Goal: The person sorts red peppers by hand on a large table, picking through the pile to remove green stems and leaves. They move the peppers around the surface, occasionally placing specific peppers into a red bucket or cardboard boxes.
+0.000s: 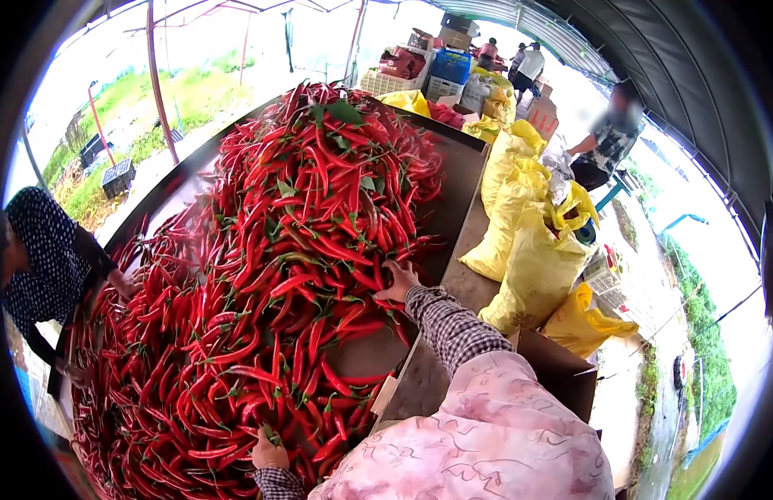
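Observation:
A large heap of red chili peppers [261,308] with green stems covers the dark tabletop [366,354]. My right hand [396,282] reaches to the heap's right edge, fingers apart and touching the peppers, palm down. Low in the view, my left hand [270,450] is closed among the peppers nearest me. Green stem ends show at its fingertips; the rest of what it grips is hidden. Both my sleeves are checkered. A few green leaves [343,112] lie on top of the heap.
Across the table at left, a person in a dotted dark garment [41,258] has both hands at the peppers. Yellow sacks [532,271] and an open cardboard box [557,371] stand along the right side. Crates [447,90] and more people are farther back.

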{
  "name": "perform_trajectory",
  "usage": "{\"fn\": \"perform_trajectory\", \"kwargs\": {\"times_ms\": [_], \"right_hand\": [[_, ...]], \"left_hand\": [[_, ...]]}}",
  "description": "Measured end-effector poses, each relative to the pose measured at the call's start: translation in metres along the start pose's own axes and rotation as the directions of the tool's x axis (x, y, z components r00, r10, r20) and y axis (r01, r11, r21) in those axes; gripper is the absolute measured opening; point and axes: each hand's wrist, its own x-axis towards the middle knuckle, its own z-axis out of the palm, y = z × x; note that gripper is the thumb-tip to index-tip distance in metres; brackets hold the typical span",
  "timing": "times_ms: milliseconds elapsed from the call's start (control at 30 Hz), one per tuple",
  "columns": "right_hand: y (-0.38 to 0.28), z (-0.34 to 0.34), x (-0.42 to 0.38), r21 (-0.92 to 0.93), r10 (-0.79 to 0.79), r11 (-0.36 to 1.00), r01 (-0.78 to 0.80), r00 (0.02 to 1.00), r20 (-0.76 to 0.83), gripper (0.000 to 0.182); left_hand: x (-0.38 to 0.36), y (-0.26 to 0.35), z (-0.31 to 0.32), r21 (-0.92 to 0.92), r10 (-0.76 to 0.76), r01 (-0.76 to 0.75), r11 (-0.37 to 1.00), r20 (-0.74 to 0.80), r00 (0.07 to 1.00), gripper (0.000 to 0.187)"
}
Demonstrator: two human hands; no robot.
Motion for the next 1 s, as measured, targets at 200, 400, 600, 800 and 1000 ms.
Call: {"fn": "perform_trajectory", "kwargs": {"times_ms": [200, 400, 600, 800, 1000], "right_hand": [[-0.023, 0.010, -0.014, -0.135, -0.001, 0.991, 0.010, 0.998, 0.067, 0.110], [-0.040, 0.037, -0.035, -0.064, -0.126, 0.989, 0.132, 0.988, 0.087, 0.098], [-0.058, 0.085, -0.082, -0.009, -0.381, 0.924, 0.382, 0.924, 0.032, 0.083], [-0.076, 0.092, -0.122, 0.089, -0.440, 0.898, 0.431, 0.871, 0.221, 0.086], [-0.082, 0.114, -0.156, 0.014, -0.594, 0.794, 0.608, 0.770, 0.233, 0.074]], "left_hand": [[0.003, -0.010, 0.011, 0.007, 0.037, -0.037, 0.999, -0.058, 0.998, 0.027], [0.002, -0.003, 0.006, 0.009, 0.003, -0.003, 1.000, -0.018, 1.000, 0.027], [0.001, 0.000, 0.003, 0.041, -0.007, 0.006, 0.999, 0.023, 1.000, 0.030], [-0.004, 0.018, -0.007, 0.068, -0.035, 0.033, 0.997, 0.024, 0.999, 0.034], [-0.009, 0.016, -0.015, 0.052, 0.008, -0.012, 0.999, 0.066, 0.998, 0.037]]}}
